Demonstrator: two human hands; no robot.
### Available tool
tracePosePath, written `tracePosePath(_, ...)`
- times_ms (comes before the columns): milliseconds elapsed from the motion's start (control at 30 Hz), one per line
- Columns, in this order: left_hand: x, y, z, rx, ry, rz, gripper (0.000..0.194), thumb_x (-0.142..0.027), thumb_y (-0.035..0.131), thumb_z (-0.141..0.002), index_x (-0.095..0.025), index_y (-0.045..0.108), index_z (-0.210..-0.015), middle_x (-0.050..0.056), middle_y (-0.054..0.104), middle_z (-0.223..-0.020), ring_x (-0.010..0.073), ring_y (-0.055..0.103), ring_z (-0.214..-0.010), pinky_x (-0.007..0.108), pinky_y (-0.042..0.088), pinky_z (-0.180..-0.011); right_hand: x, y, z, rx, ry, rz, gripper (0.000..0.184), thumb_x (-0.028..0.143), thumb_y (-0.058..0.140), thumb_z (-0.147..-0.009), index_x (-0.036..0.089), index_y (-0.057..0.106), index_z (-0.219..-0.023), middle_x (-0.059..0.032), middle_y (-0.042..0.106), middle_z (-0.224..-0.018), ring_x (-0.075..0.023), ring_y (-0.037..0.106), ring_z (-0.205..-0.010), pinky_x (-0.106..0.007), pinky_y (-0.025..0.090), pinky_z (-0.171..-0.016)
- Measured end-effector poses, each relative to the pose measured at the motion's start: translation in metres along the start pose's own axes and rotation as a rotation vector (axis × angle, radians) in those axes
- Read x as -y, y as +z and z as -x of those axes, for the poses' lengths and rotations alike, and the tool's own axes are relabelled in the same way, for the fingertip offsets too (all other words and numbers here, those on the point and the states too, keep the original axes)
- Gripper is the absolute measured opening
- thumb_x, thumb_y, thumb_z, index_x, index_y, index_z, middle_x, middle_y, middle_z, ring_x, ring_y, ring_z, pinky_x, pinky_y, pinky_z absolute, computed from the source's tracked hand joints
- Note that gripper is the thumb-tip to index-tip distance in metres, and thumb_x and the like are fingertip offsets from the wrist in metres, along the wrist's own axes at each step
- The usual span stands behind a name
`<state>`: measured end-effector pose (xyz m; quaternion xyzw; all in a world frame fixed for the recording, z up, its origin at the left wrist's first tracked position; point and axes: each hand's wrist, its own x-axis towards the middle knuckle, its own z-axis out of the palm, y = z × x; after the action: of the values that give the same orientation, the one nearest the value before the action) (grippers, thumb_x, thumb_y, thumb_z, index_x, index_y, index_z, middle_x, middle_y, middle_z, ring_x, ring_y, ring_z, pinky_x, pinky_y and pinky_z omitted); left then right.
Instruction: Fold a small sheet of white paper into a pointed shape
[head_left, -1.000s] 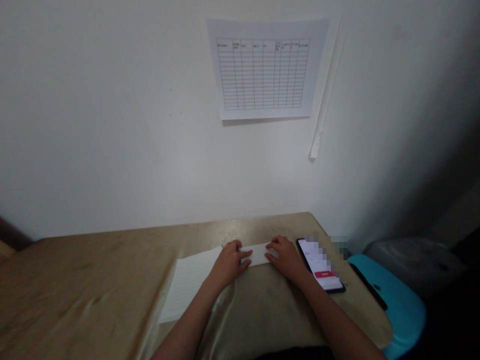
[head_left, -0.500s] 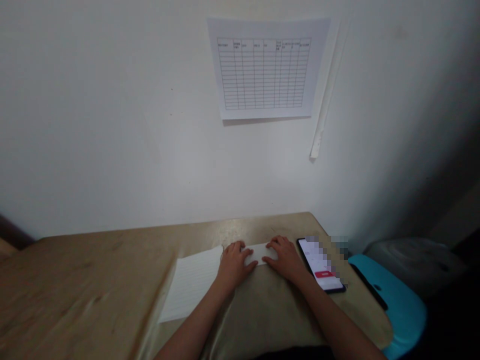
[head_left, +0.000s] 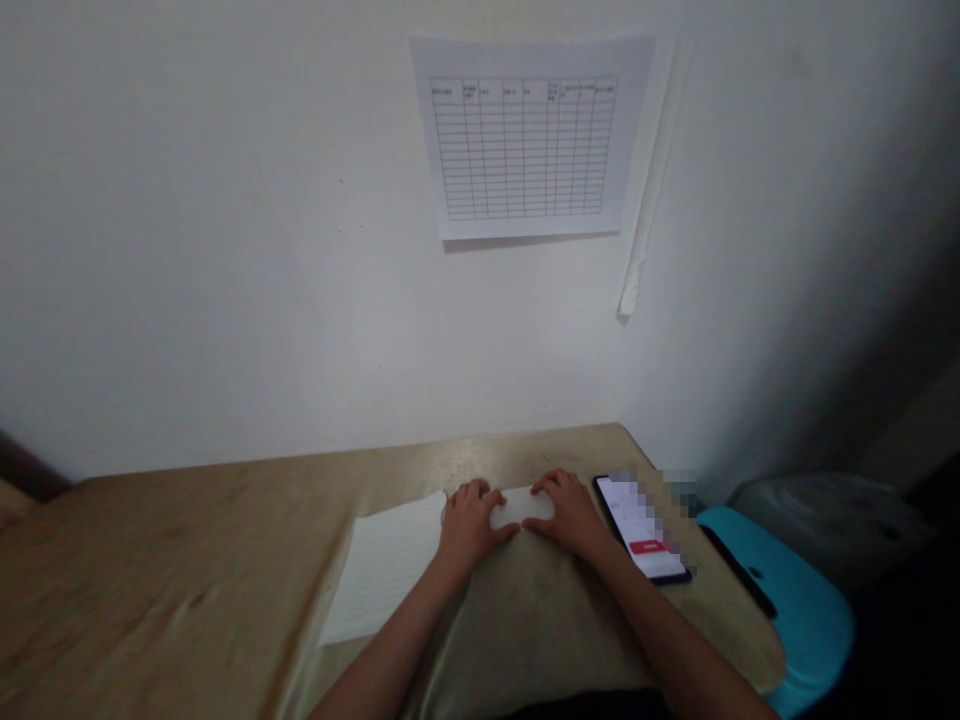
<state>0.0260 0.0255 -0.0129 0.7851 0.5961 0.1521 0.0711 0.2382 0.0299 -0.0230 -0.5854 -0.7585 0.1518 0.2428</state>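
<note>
A small white piece of paper (head_left: 519, 506), seemingly folded into a strip, lies flat on the brownish table cover (head_left: 540, 620). My left hand (head_left: 469, 522) grips its left end, fingertips at the far edge and thumb along the near edge. At the right end, my right hand (head_left: 570, 512) has the paper in the same way. Both thumb tips nearly meet at the near edge. The ends of the paper are hidden under the hands. Left of my left hand lies a lined sheet of paper (head_left: 382, 570), partly covered by my forearm.
A phone (head_left: 637, 530) with a lit screen lies right of my right hand, partly pixelated. Beyond the table's right edge is a turquoise stool or seat (head_left: 802, 590). The white wall behind carries a printed table sheet (head_left: 532, 140) and a white strip (head_left: 645, 220).
My thumbs have drawn closer together along the paper's near edge. The paper, the lined sheet and the phone stay in place.
</note>
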Motion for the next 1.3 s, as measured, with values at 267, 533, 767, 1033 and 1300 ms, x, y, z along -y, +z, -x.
tracePosePath(267, 0.013, -0.013, -0.002, 0.097, 0.057, 0.068, 0.045, -0.037, 0.08, -0.074, -0.029, 0.071, -0.117, 0.007, 0.061, -0.131, 0.0286, 0.053, -0.123, 0.043, 0.042, -0.105, -0.011, -0.01, -0.001, 0.099, 0.037, -0.013, 0.049, 0.033, 0.078, -0.074, 0.028, 0.067, -0.121, -0.0081, 0.05, -0.141, -0.0291, 0.04, -0.136, -0.044, 0.032, -0.113)
tracePosePath(533, 0.032, -0.021, -0.004, 0.173, 0.119, 0.164, 0.047, -0.025, 0.082, -0.073, -0.027, 0.072, -0.119, 0.007, 0.06, -0.139, 0.0254, 0.054, -0.128, 0.038, 0.041, -0.11, -0.023, -0.009, -0.005, 0.163, 0.015, -0.04, 0.054, 0.01, 0.068, -0.072, 0.027, 0.065, -0.124, -0.0068, 0.044, -0.152, -0.0264, 0.034, -0.144, -0.045, 0.028, -0.118)
tracePosePath(767, 0.045, -0.015, -0.005, 0.194, 0.141, 0.221, 0.052, -0.018, 0.08, -0.072, -0.027, 0.071, -0.122, 0.008, 0.057, -0.145, 0.0247, 0.053, -0.133, 0.039, 0.04, -0.114, -0.037, -0.011, -0.004, 0.21, -0.027, -0.095, 0.069, -0.004, 0.048, -0.066, 0.026, 0.064, -0.126, -0.0059, 0.04, -0.155, -0.0215, 0.031, -0.146, -0.044, 0.024, -0.121)
tracePosePath(1033, 0.047, -0.018, -0.002, 0.202, 0.177, 0.261, 0.05, -0.018, 0.077, -0.074, -0.028, 0.071, -0.123, 0.007, 0.058, -0.145, 0.0237, 0.052, -0.134, 0.039, 0.039, -0.115, -0.041, -0.012, -0.003, 0.231, -0.027, -0.116, 0.078, -0.007, 0.039, -0.061, 0.028, 0.065, -0.126, -0.0044, 0.041, -0.155, -0.0196, 0.031, -0.147, -0.045, 0.025, -0.12)
tracePosePath(1300, 0.045, -0.014, -0.002, 0.156, 0.171, 0.217, 0.047, -0.024, 0.076, -0.077, -0.028, 0.07, -0.123, 0.007, 0.059, -0.144, 0.0246, 0.053, -0.132, 0.041, 0.039, -0.115, -0.043, -0.003, -0.003, 0.05, 0.019, -0.119, 0.06, -0.004, 0.042, -0.072, 0.024, 0.069, -0.119, -0.0073, 0.052, -0.145, -0.0203, 0.043, -0.139, -0.043, 0.031, -0.117)
